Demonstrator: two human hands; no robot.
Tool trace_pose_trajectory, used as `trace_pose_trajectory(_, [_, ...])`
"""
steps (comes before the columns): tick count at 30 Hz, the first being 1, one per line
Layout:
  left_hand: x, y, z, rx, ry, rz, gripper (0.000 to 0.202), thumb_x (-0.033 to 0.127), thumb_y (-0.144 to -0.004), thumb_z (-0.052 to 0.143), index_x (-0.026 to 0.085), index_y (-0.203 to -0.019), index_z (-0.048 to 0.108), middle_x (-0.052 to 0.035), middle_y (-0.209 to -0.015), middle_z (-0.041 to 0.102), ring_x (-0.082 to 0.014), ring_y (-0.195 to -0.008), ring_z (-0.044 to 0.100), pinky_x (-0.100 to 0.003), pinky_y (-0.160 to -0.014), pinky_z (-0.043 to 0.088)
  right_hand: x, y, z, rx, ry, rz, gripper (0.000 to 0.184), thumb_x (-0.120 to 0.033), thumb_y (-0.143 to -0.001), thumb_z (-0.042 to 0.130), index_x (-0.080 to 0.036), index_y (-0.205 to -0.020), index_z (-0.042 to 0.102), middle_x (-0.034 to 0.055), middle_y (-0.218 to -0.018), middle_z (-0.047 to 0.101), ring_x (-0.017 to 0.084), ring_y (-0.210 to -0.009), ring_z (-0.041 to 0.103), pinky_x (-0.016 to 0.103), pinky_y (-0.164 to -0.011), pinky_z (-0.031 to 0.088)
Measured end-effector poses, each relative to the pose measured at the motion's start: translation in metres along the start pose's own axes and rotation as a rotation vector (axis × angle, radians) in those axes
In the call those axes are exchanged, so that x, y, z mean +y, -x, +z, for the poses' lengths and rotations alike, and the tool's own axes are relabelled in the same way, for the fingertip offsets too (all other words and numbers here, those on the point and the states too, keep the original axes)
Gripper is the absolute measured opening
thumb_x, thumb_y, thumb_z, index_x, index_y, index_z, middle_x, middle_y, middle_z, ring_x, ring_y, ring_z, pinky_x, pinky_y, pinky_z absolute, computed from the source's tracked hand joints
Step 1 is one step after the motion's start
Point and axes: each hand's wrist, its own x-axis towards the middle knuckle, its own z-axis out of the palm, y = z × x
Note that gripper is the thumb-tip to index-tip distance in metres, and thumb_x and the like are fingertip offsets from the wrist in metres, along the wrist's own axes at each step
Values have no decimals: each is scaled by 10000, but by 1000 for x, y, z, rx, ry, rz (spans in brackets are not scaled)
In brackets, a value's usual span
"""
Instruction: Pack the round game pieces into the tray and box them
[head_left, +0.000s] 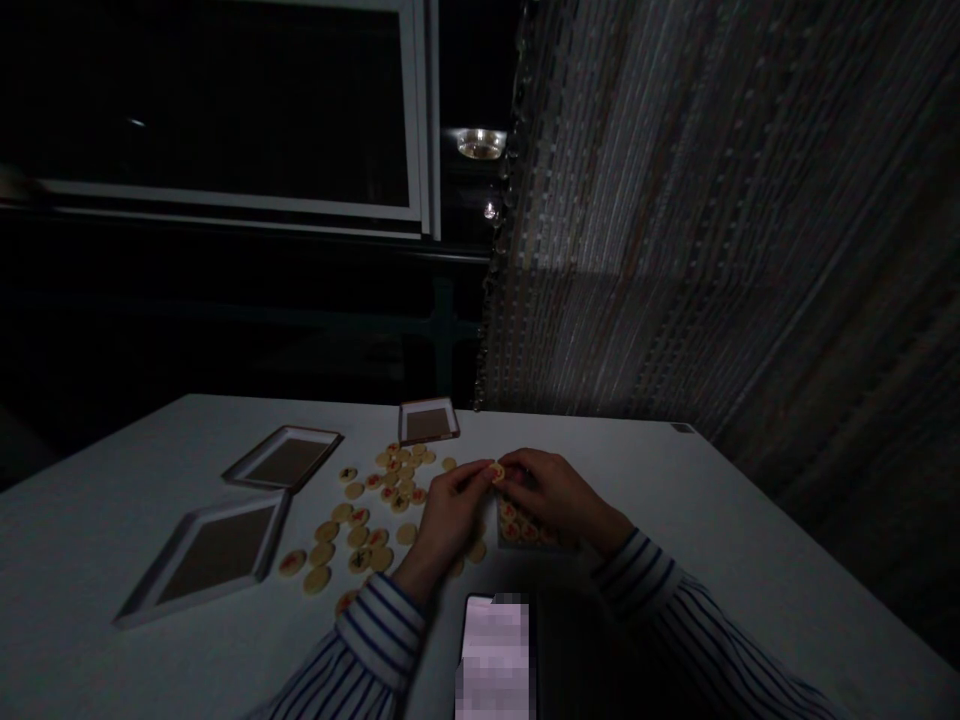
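Note:
Between the fingertips of my left hand (451, 508) and my right hand (555, 492) is a round Chinese chess piece (497, 472) with a red mark. Both hands pinch it, just above the table. Partly under my right hand sits a shallow box (517, 546) in which red-marked pieces (510, 530) lie in rows; my hand hides the rest of it. To the left of my left hand, many loose pieces (381, 558) are scattered, some with red or black characters and others plain. A few pieces (476, 551) lie beside my left wrist.
Three shallow trays or lids stand on the white table (750, 560): a large one (255, 575) at left, another (330, 436) behind it and a smaller one (429, 437) at the back. A lit phone (495, 665) is in front of me. A string curtain (637, 220) hangs behind.

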Motion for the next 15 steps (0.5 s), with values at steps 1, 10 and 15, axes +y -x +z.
trace_pose_trajectory(1, [-1, 1, 1, 6, -4, -2, 310, 357, -722, 572, 139, -928, 654, -69, -939, 675, -191, -912, 594, -319, -858, 424, 0, 1, 0, -10, -1, 5, 243, -345, -806, 490, -191, -966, 587, 33, -880, 631, 146, -807, 564, 260, -722, 417])
trace_pose_trajectory(10, [-11, 6, 7, -17, 51, -27, 306, 354, -730, 562, 157, -944, 657, -57, -990, 664, -195, -963, 577, -342, -912, 393, 6, 6, 2, -75, 52, -75, 276, -304, -832, 453, -202, -1068, 555, 32, -947, 621, 129, -851, 542, 250, -763, 393])
trace_pose_trajectory(15, [-15, 10, 8, -40, 158, -64, 308, 345, -742, 557, 166, -978, 639, -61, -1034, 645, -183, -990, 563, -311, -907, 394, 10, 7, 4, -55, 51, -40, 243, -325, -817, 473, -193, -996, 571, 29, -891, 621, 132, -806, 542, 246, -726, 392])
